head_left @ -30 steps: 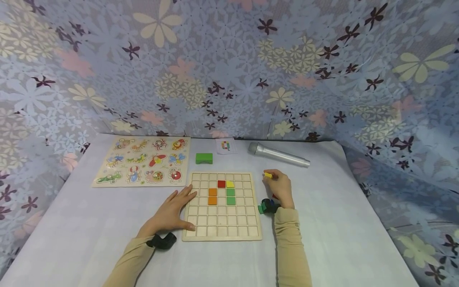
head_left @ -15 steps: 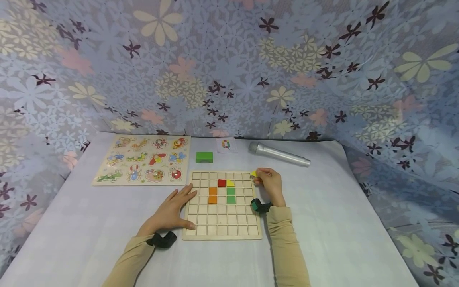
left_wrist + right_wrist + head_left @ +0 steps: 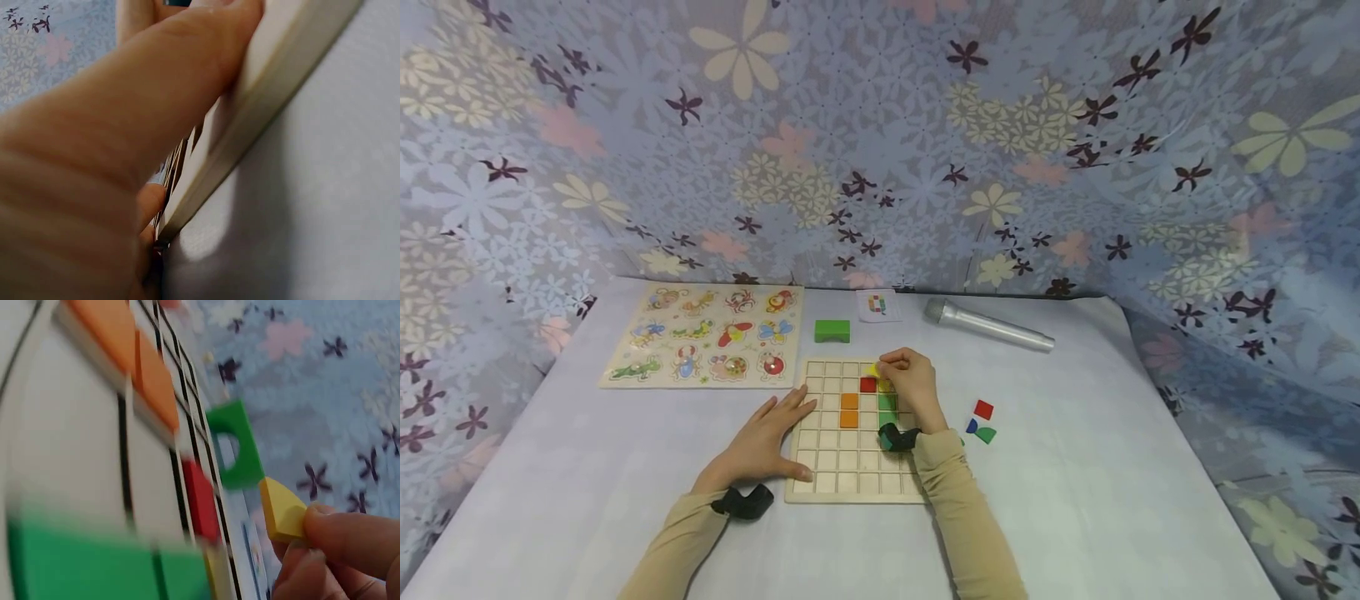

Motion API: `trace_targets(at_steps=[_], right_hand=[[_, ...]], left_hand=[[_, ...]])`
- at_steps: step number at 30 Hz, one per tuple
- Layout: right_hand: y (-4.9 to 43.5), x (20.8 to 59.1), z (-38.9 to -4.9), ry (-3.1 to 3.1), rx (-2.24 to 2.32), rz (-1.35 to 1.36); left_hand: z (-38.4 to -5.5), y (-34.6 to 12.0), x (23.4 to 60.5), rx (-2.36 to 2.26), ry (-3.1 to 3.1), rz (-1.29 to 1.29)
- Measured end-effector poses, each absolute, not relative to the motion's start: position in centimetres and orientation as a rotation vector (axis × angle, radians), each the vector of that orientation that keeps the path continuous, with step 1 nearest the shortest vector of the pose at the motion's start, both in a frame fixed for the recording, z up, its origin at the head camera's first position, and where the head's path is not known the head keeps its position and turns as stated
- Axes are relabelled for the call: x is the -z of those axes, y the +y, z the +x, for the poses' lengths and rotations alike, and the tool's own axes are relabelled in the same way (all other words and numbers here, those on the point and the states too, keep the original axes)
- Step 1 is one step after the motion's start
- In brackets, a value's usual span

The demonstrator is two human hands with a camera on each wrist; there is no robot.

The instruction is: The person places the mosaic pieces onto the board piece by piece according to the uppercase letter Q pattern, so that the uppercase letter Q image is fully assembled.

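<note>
A wooden grid board (image 3: 827, 483) lies on the table. Set in its squares are orange tiles (image 3: 849, 419), a red tile (image 3: 868, 385) and green tiles (image 3: 887, 402); a yellow tile there is partly covered by my right hand (image 3: 916, 390). That hand pinches a yellow quarter-round tile (image 3: 282, 514) between thumb and fingers, over the board's upper rows. My left hand (image 3: 758, 440) rests along the board's left edge, fingers spread on the rim; the left wrist view shows a finger against the board's pale side (image 3: 250, 119).
Loose red (image 3: 983, 409), blue (image 3: 972, 426) and green (image 3: 987, 435) pieces lie right of the board. Beyond it are a green block (image 3: 832, 332), a small pattern card (image 3: 878, 307) and a silver microphone (image 3: 996, 327). An insect picture board (image 3: 700, 337) lies at back left.
My right hand has moved left with the yellow tile, from beside the board to over its upper rows, uncovering the loose pieces on the right. My left hand has stayed in place.
</note>
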State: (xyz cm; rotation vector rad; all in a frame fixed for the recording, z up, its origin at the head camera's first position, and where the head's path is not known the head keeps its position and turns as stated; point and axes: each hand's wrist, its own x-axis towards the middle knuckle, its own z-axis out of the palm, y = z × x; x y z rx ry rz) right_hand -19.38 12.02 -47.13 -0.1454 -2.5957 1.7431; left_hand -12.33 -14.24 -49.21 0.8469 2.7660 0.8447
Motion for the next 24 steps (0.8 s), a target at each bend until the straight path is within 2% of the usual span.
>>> trace_targets(at_steps=[6,18,24], right_hand=[[9.7,47.6,-19.0,-2.672,-1.713,0.034],[8.8,47.4,-18.6,-2.933,-1.243,0.368],[10.5,47.5,-18.5,-2.846,-1.424,0.385]], left_hand=[[-12.3,-14.1,49.2,-0.852,2.752,0.823],[-12.3,-14.0,49.2,-0.827,2.761,0.815],[-12.3,-14.3,49.4,-0.835,2.762,0.816]])
